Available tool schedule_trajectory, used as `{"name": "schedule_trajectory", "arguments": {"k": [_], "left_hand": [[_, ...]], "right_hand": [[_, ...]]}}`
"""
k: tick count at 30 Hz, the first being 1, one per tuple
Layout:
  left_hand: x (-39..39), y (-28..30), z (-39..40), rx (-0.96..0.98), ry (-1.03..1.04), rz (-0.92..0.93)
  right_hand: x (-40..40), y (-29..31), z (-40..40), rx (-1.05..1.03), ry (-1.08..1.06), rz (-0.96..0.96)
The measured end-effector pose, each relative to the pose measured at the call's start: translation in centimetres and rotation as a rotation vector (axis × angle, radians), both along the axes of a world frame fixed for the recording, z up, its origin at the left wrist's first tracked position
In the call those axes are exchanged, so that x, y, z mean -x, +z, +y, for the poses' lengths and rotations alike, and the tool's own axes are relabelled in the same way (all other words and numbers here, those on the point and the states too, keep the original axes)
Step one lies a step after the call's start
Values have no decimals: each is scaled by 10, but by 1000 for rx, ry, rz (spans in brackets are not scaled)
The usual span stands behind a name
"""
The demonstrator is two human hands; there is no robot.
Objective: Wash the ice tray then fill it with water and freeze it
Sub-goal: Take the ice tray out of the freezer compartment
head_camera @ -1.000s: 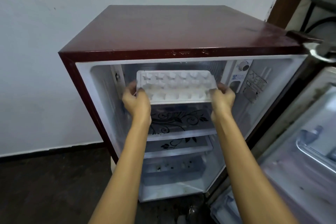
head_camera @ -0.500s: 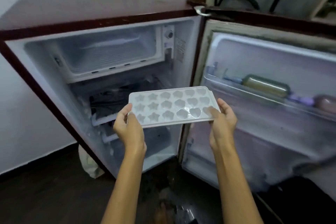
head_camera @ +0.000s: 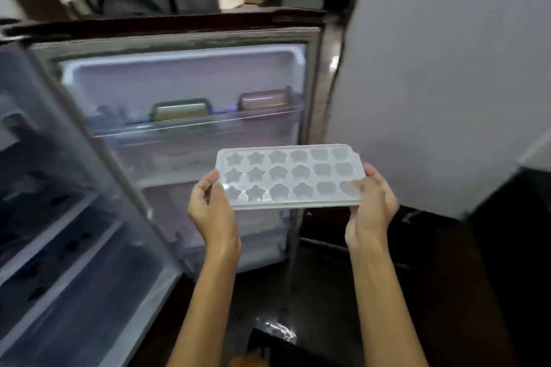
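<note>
Level between both, the ice tray (head_camera: pixel 287 176) has its ends gripped by left hand (head_camera: pixel 212 209) and right hand (head_camera: pixel 371 208).

The ice tray (head_camera: pixel 287 177), which a second ago was held inside the top of the fridge (head_camera: pixel 59 217), has been drawn out and is now held level at the frame's centre, in front of the open fridge door (head_camera: pixel 190 92). The view has been swung rightwards: the fridge's inside has been shifted to the left edge, and a grey wall (head_camera: pixel 447 68) has been brought in at the right.
</note>
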State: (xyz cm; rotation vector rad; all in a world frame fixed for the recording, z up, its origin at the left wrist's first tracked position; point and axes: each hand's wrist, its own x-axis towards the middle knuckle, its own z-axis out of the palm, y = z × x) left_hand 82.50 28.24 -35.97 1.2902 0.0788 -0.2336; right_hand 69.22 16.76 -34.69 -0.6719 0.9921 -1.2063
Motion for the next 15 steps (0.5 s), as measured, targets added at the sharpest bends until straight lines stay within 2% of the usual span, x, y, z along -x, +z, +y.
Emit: {"name": "schedule_trajectory", "arguments": {"k": [10,15], "left_hand": [[83,10,-153,87,-466,151],[145,17,-205,125,-780,222]], "right_hand": [[120,13,-73,-29,-510,-53],[180,13,-94,-42,-748,-91]]}}
